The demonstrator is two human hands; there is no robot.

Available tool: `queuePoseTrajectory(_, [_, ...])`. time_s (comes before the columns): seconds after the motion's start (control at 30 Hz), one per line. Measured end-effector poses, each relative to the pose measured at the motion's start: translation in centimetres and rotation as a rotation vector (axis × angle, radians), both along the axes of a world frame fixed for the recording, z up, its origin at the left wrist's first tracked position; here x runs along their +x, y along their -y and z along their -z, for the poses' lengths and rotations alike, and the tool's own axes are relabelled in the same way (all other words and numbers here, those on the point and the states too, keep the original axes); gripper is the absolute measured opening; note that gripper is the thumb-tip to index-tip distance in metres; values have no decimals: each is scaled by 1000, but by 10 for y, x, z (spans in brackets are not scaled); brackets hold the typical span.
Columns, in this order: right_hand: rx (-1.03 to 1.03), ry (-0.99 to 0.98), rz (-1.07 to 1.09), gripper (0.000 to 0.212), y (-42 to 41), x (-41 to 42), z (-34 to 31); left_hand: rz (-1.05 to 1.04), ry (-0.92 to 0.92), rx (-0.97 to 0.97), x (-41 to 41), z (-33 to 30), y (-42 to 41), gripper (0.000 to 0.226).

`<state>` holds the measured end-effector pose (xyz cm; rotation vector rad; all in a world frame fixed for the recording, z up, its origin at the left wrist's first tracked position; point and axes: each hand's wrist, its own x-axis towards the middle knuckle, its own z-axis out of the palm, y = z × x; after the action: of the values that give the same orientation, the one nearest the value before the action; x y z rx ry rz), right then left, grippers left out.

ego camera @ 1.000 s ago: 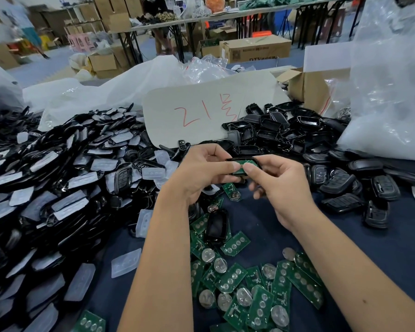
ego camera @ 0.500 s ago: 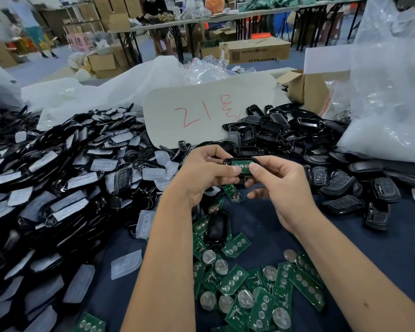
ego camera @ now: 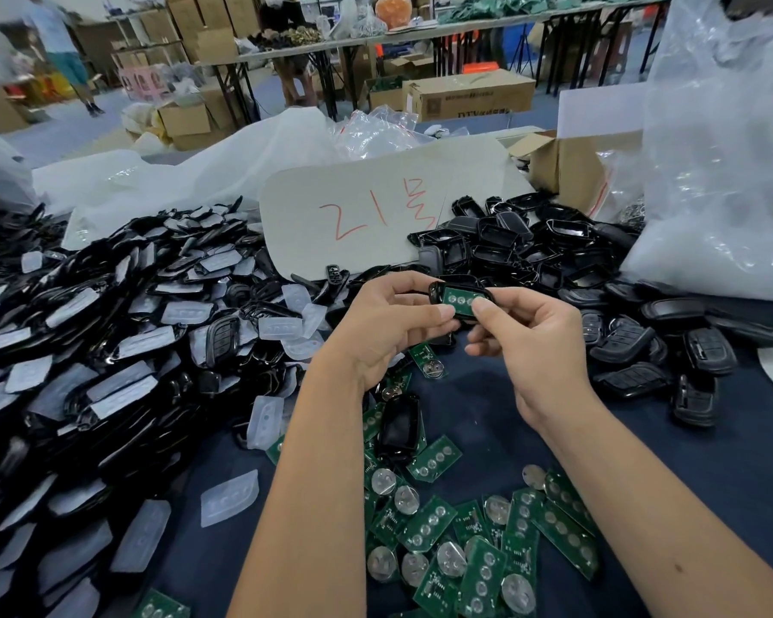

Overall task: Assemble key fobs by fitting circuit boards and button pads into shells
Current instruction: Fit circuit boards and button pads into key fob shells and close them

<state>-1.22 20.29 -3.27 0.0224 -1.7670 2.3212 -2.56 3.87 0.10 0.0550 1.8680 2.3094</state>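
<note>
Both hands hold one black key fob shell [ego camera: 438, 289] with a green circuit board [ego camera: 460, 301] lying in it, above the dark table. My left hand [ego camera: 389, 323] grips its left end, thumb on the board's near edge. My right hand [ego camera: 532, 336] pinches the right end, thumb pressing the board. Below the hands lie several loose green circuit boards [ego camera: 478, 546] and another black shell [ego camera: 400, 425]. Translucent button pads [ego camera: 228, 497] are scattered on the left.
A large heap of black shells with pads [ego camera: 99, 350] fills the left. Empty black shells [ego camera: 509, 252] and finished fobs [ego camera: 643, 350] lie on the right. A card with red writing [ego camera: 376, 211], a cardboard box [ego camera: 567, 167] and plastic bags [ego camera: 724, 171] stand behind.
Both hands have lifted the shell slightly and tilted it, so the board's face shows more. The thumbs stay on the board.
</note>
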Motion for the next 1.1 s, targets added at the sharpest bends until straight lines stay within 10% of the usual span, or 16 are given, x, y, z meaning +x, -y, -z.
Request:
queuePoseTrajectory(0.77, [83,-88,-178,9,58,-19,-17,-249,-1,-77,7,-20,46,20])
queuePoseTrajectory(0.87, [129,-79,-296,31,93,-35,-31,-490,33,-78,12,-29,87,12])
queuePoseTrajectory(1.1, [1056,-560,-262,21,184,-84,-48,-1427,90,-681,23,-27,142,15])
